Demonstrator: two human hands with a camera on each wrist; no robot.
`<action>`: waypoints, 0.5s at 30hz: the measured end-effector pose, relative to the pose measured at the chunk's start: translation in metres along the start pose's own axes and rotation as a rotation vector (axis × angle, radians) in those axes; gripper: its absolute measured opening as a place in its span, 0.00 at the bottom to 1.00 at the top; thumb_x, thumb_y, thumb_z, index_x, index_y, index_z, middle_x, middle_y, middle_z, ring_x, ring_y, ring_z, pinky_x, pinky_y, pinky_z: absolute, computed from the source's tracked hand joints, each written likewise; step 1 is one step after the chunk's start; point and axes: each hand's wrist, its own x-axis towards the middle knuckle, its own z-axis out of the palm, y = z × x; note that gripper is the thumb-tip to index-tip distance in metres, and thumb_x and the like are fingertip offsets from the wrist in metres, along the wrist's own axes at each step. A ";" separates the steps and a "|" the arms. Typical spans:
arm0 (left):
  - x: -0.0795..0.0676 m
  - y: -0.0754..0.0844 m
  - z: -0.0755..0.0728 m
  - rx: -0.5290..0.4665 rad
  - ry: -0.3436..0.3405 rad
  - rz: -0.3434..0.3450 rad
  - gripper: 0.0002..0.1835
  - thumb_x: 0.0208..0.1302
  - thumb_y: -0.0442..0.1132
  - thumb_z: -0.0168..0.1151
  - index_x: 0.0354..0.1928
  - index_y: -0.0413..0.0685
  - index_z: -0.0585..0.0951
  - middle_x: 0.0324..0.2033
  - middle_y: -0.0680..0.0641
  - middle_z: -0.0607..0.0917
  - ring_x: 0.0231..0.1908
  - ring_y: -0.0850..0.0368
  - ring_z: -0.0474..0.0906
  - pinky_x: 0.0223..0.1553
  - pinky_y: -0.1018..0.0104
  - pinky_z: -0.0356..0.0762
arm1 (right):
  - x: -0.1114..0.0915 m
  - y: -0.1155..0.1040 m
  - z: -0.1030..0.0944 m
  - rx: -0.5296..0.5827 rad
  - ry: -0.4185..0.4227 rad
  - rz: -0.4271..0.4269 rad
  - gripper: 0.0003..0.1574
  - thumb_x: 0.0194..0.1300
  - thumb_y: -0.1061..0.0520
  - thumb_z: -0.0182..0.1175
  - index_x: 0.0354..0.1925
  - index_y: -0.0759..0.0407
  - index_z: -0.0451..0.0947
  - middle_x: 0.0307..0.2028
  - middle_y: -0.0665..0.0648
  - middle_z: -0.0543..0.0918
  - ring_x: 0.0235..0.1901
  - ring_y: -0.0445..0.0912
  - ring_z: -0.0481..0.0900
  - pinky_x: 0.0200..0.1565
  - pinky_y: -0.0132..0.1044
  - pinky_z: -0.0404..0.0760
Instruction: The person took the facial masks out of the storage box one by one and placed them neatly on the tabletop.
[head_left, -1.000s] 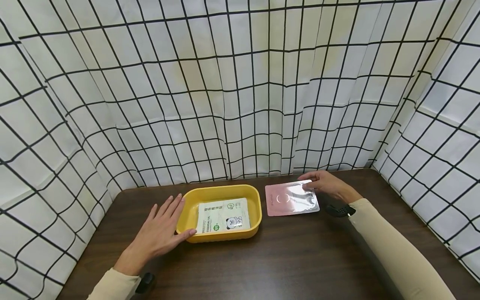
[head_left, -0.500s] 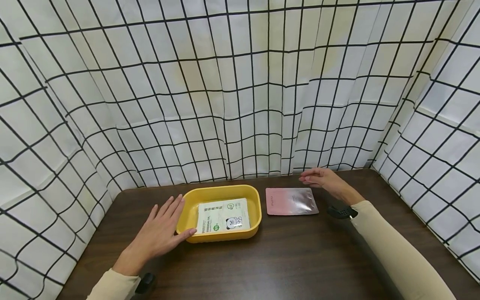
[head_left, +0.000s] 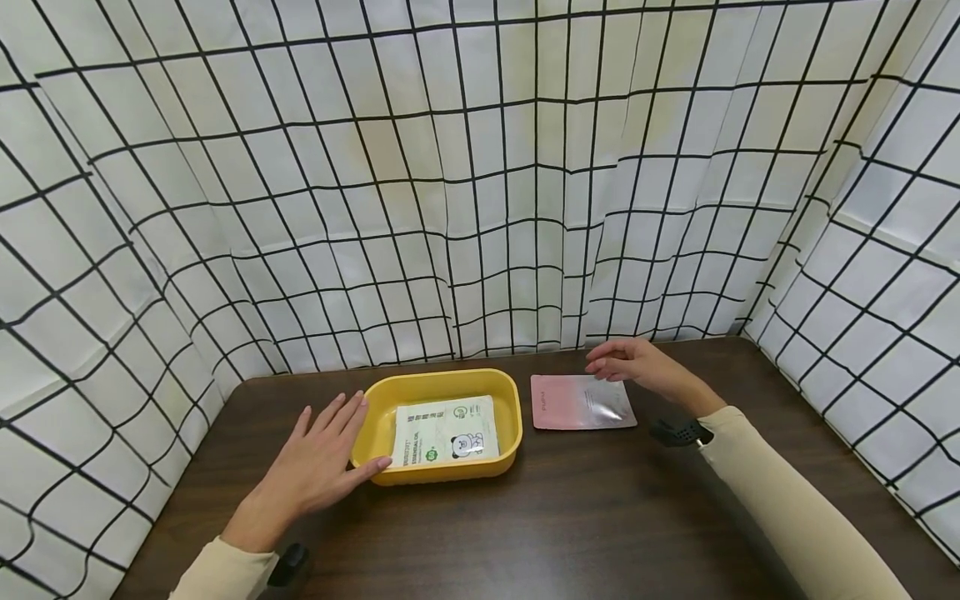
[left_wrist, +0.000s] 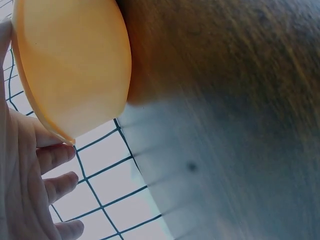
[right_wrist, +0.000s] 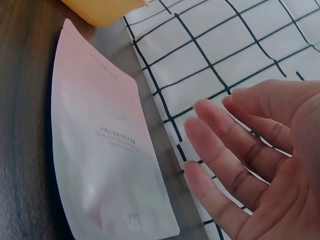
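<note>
A pink-to-silver sachet (head_left: 573, 404) lies flat on the dark table, right of a yellow plastic basin (head_left: 512, 433). My right hand (head_left: 641, 367) hovers over the sachet's back right corner, fingers loosely bent and holding nothing. In the right wrist view a gap shows between these fingertips (right_wrist: 197, 172) and the sachet (right_wrist: 105, 150). Inside the basin lies a white packet (head_left: 447, 429) with green print and a cartoon bear. My left hand (head_left: 315, 462) rests at the basin's left rim with its fingers spread straight; the left wrist view shows them along the basin's outer wall (left_wrist: 75, 65).
The dark wooden table (head_left: 495, 533) spreads toward me in front of the basin. White curtains (head_left: 480, 183) with a black grid close off the back and both sides, hanging right behind the table's far edge.
The sachet's right end, lifted at my right hand's fingertips earlier, has dropped flat on the table. My right hand let go, rose a little, then came slightly left over it. The left hand stayed put.
</note>
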 end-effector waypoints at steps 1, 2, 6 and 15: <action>0.000 0.000 0.000 0.000 -0.002 0.000 0.54 0.66 0.76 0.46 0.77 0.38 0.62 0.76 0.38 0.62 0.75 0.36 0.57 0.70 0.27 0.51 | 0.000 -0.002 0.002 -0.005 -0.007 -0.007 0.24 0.76 0.54 0.57 0.61 0.70 0.74 0.57 0.71 0.82 0.55 0.65 0.82 0.58 0.59 0.79; 0.000 -0.001 0.000 0.001 -0.008 -0.003 0.54 0.66 0.77 0.46 0.77 0.39 0.61 0.77 0.39 0.62 0.75 0.36 0.57 0.70 0.27 0.50 | 0.000 -0.004 0.003 -0.013 -0.018 -0.019 0.24 0.77 0.55 0.57 0.61 0.70 0.74 0.56 0.71 0.82 0.55 0.66 0.82 0.58 0.60 0.79; -0.001 -0.001 -0.002 -0.002 -0.021 -0.008 0.54 0.66 0.77 0.46 0.77 0.39 0.61 0.77 0.39 0.61 0.75 0.36 0.56 0.70 0.27 0.49 | 0.003 -0.010 0.010 -0.030 -0.049 -0.050 0.22 0.77 0.54 0.56 0.61 0.66 0.76 0.56 0.68 0.83 0.55 0.66 0.82 0.58 0.60 0.79; 0.001 0.002 -0.007 0.012 -0.049 -0.017 0.53 0.66 0.77 0.44 0.77 0.40 0.61 0.77 0.40 0.61 0.75 0.37 0.57 0.69 0.25 0.50 | 0.014 -0.022 0.027 -0.032 -0.106 -0.092 0.17 0.77 0.55 0.57 0.59 0.60 0.78 0.57 0.70 0.82 0.55 0.64 0.82 0.59 0.58 0.79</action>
